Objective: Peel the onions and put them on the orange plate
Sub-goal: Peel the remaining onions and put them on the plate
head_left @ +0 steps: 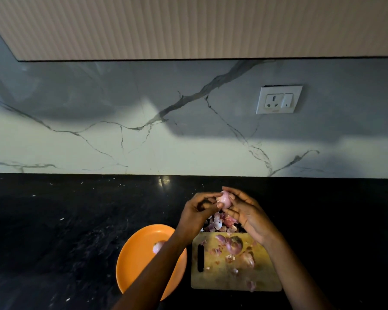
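Note:
A pale pink onion (pixel 225 199) is held above the counter between both hands. My left hand (pixel 194 217) pinches its left side with curled fingers. My right hand (pixel 246 212) cups it from the right, fingers curved round it. The orange plate (pixel 134 260) lies below to the left, partly under my left forearm, with one peeled onion (pixel 157 246) on it. Two unpeeled onions (pixel 234 244) (pixel 248 260) lie on the wooden cutting board (pixel 224 280).
A heap of onion skins (pixel 220 223) lies on the black counter (pixel 65 231) just behind the board, with more scraps on the board. A marble backsplash with a wall socket (pixel 278 99) rises behind.

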Tool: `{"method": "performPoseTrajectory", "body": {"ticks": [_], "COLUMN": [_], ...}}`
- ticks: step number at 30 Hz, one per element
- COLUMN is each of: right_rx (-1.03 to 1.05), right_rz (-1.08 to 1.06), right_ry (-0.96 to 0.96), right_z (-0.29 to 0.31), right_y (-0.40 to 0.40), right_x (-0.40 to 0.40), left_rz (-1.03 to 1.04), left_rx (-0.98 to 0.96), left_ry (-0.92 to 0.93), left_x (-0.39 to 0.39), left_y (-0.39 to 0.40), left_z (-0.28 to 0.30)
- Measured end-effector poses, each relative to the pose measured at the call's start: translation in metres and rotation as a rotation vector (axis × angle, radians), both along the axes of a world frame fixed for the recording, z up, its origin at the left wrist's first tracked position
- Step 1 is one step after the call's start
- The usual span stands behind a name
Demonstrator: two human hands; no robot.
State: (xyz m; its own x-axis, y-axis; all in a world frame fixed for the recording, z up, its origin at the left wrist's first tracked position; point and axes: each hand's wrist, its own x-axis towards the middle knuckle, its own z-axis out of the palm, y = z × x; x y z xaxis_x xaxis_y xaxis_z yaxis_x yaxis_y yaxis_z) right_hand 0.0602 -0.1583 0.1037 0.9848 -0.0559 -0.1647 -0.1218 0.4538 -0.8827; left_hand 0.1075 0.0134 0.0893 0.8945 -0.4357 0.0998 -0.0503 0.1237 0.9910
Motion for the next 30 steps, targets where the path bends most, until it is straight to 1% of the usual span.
{"method": "performPoseTrajectory", "body": {"ticks": [3, 6, 11, 15, 17, 19, 22, 24, 27, 30], "right_rx": [0.007, 0.000, -0.044, -0.023, -0.013, -0.012, 0.005, 0.019, 0.006, -0.050], "right_rz": [0.001, -0.022, -0.021, 0.006, 0.014, 0.008, -0.008, -0.013, -0.024, -0.034], "right_ry": [-0.001, 0.006, 0.007, 0.000, -0.005, -0.009, -0.001, -0.002, 0.003, 0.011], "right_z": [0.000, 0.000, -0.003, -0.006, -0.005, -0.005, -0.005, -0.004, -0.003, -0.003], "right_y": [0.000, -0.001, -0.002, -0.002, -0.003, -0.004, -0.003, -0.003, -0.001, -0.001], "right_x": [0.000, 0.000, -0.001, -0.002, -0.003, -0.002, 0.000, 0.001, 0.002, 0.003], "left_rz": [0.083, 0.101, 0.145, 0.305, 0.295, 0.234, 0.093, 0.047, 0.116, 0.156], "left_rx": [-0.010, 0.015, 0.142, 0.178, 0.228, 0.276, 0.226, 0.182, 0.183, 0.148], "left_ry": [-0.004, -0.003, -0.086, -0.003, 0.008, -0.022, -0.117, -0.158, -0.164, -0.115], "left_x": [0.003, 0.005, 0.009, 0.016, 0.018, 0.017, 0.013, 0.011, 0.009, 0.009], "left_y": [-0.005, -0.007, -0.009, -0.004, 0.000, 0.004, 0.004, 0.001, -0.003, -0.003], "left_z": [-0.004, -0.005, -0.010, -0.013, -0.013, -0.010, -0.007, -0.008, -0.010, -0.011]}}
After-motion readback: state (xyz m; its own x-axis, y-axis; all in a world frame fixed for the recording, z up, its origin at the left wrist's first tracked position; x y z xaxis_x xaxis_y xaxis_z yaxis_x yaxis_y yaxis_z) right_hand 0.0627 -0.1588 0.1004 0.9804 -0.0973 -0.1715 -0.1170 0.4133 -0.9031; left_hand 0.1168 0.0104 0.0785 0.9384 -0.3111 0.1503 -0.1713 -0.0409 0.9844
